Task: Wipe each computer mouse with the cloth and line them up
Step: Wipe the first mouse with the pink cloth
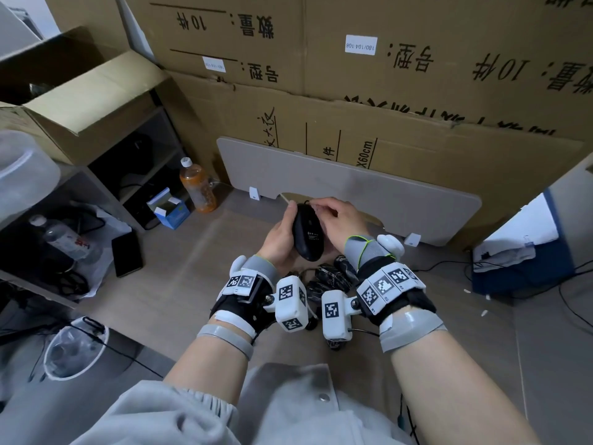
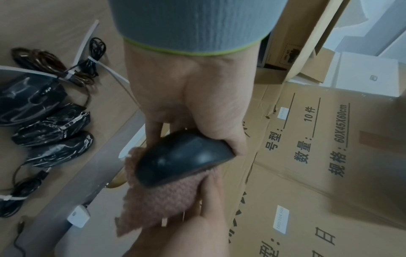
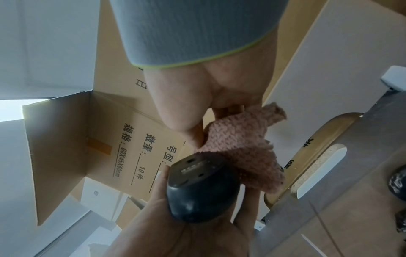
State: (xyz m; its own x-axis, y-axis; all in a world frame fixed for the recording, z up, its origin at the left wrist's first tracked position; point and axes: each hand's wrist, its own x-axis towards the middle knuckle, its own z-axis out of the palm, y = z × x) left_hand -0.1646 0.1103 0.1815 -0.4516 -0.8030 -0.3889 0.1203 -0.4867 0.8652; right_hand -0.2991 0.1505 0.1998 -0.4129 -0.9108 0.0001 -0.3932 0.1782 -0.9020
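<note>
The left hand [image 1: 278, 236] cups the black mouse [image 1: 307, 232] above the desk [image 1: 179, 261], underside up, long axis running away from the person, cord end farthest. The right hand [image 1: 340, 220] pinches the pink cloth [image 2: 162, 196] against its far end. A hard wipe could push the smooth shell out of the loose cupping grip onto the wrapped mice [image 1: 333, 274] below.
</note>
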